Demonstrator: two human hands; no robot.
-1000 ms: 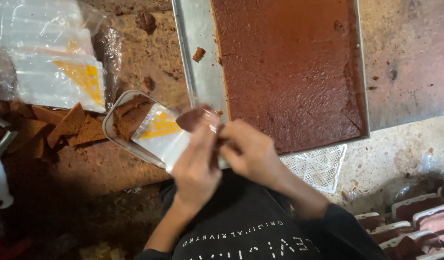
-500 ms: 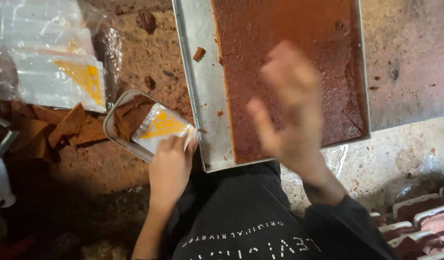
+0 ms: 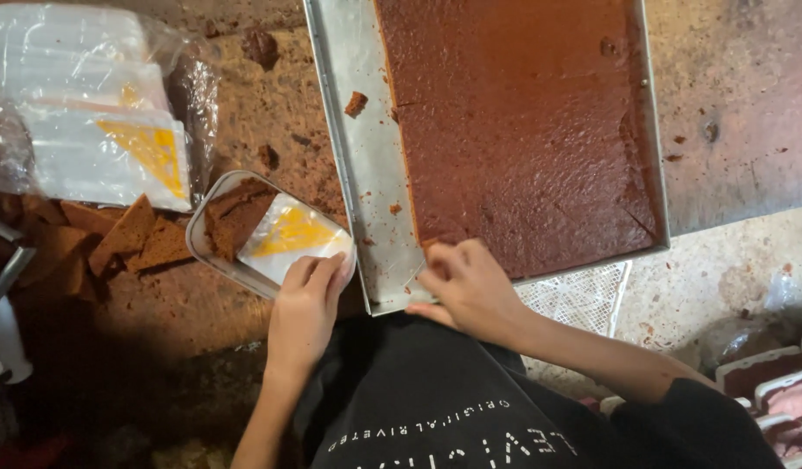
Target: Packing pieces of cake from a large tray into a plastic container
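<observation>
From the head view I see my left hand (image 3: 307, 300) reaching forward from about seven o'clock, wrist straight, fingers laid flat and together on the near corner of a clear packet with a yellow triangle (image 3: 290, 236); it presses rather than grips, palm down. That packet rests across a small metal tin (image 3: 212, 208) that holds brown cake pieces, sitting at roughly nine o'clock from the frame's centre. My right hand (image 3: 467, 282) comes in from five o'clock, forearm angled across my lap, fingers curled at the near edge of the brown cake slab (image 3: 514, 130), right at its lower left corner; I cannot tell whether the fingertips have actually pinched a piece or only touch it. The slab fills the large metal tray (image 3: 357, 174), which runs from centre to twelve o'clock, with a bare strip and crumbs along its left side. At ten o'clock lies a stack of clear bags (image 3: 88, 113), and just below it, loose cake offcuts (image 3: 132, 239) sit on the worktop.
</observation>
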